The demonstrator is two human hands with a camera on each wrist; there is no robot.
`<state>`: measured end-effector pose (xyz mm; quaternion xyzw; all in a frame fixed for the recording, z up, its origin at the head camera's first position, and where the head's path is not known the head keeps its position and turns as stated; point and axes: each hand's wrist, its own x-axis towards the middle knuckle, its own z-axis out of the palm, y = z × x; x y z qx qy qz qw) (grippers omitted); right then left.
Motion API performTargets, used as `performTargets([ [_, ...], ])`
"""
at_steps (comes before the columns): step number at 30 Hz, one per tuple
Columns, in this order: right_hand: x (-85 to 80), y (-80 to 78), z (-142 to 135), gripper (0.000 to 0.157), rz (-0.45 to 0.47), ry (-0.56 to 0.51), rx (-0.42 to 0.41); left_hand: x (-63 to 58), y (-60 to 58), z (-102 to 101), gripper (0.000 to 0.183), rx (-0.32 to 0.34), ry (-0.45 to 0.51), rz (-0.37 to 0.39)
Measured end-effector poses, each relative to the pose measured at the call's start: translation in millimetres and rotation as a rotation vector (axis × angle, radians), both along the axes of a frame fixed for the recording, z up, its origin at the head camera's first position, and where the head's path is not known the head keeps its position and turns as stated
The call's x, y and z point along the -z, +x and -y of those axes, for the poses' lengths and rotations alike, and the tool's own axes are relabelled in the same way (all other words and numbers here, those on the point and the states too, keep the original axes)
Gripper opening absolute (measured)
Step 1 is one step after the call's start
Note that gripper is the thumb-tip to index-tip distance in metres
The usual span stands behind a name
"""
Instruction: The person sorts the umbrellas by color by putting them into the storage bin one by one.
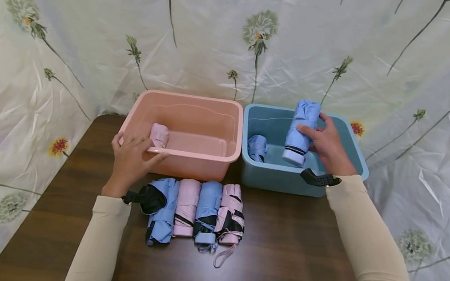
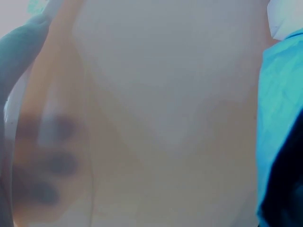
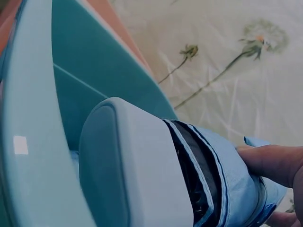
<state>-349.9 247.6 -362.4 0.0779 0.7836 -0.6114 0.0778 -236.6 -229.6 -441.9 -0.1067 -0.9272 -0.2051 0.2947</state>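
Note:
My right hand grips a folded blue umbrella, thumb across its sleeve, over the blue bin. The umbrella tilts with its pale handle end downward, close inside the bin's front rim in the right wrist view. Another blue umbrella lies at the bin's left end. My left hand holds the front rim of the pink bin near its left corner; the fingers show as dark shapes through the wall in the left wrist view. Inside that bin is a pink umbrella, partly hidden by the rim.
In front of the pink bin, several folded umbrellas lie side by side: a blue one, a pink one, another blue one and another pink one. All stand on a dark wooden table. A flowered curtain hangs behind.

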Motion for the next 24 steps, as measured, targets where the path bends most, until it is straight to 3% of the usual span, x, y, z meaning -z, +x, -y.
performTargets([
  [12,23.4,-9.3,-4,0.099,0.028,0.056,-0.037,1.2,-1.0,1,0.044,-0.008,-0.011,0.003],
  [24,28.9,-8.3,-1,0.099,0.048,0.143,-0.051,0.9,0.3,0,0.043,0.004,-0.003,-0.007],
])
